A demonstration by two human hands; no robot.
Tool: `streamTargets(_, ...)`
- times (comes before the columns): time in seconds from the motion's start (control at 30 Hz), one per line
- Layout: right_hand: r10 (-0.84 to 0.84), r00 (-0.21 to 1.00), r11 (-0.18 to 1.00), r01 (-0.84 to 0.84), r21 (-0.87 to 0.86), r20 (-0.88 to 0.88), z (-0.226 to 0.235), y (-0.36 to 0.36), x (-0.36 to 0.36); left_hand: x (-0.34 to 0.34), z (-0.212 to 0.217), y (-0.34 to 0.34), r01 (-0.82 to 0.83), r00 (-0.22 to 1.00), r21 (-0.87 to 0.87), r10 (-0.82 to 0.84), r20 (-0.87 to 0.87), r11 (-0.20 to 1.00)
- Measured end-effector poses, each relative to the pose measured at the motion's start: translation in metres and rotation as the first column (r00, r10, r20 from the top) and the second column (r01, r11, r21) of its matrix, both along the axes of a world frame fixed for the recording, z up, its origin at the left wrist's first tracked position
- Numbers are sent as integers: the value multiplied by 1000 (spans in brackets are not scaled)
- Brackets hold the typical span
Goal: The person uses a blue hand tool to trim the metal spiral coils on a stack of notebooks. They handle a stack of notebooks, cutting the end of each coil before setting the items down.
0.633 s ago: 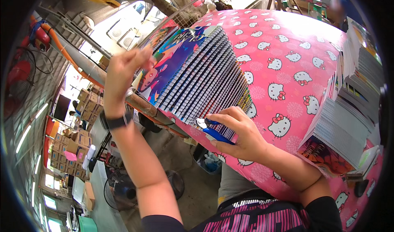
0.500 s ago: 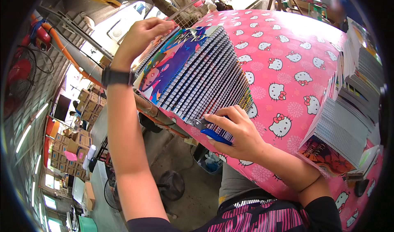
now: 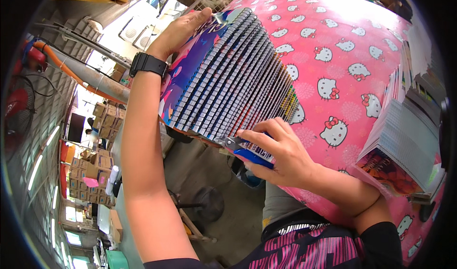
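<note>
A tall stack of spiral-bound notebooks leans in a slanted row on the pink table, its wire spines facing me. The front one has a purple illustrated cover. My left hand, with a black watch on its wrist, lies stretched along the far left edge of that cover; some of its fingers are hidden. In my right hand is a pair of blue-handled pliers. Their metal jaws are at the near lower corner of the stack, by the ends of the wire spines.
The pink table cover has white cat faces. At its right stands another pile of notebooks. Below the table's left edge are a dark fan and the floor. A grey pipe with an orange hose runs at left, cardboard boxes beyond.
My left hand has shifted along the stack's far left edge, and the spiral that showed there is now out of sight. The pliers stay at the near corner. The whole view has shifted slightly.
</note>
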State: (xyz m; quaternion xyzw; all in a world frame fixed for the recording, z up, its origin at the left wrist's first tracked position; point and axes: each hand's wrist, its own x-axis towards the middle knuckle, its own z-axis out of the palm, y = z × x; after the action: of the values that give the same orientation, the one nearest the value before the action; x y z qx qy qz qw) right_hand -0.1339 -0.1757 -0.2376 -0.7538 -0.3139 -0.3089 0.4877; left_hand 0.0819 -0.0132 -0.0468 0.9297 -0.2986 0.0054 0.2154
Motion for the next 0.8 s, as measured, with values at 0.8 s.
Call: streamTargets(0.8,771,394,636,-449,627,-500,-24,-3,10,-8,2,-1,-42,999,1,42,0,999)
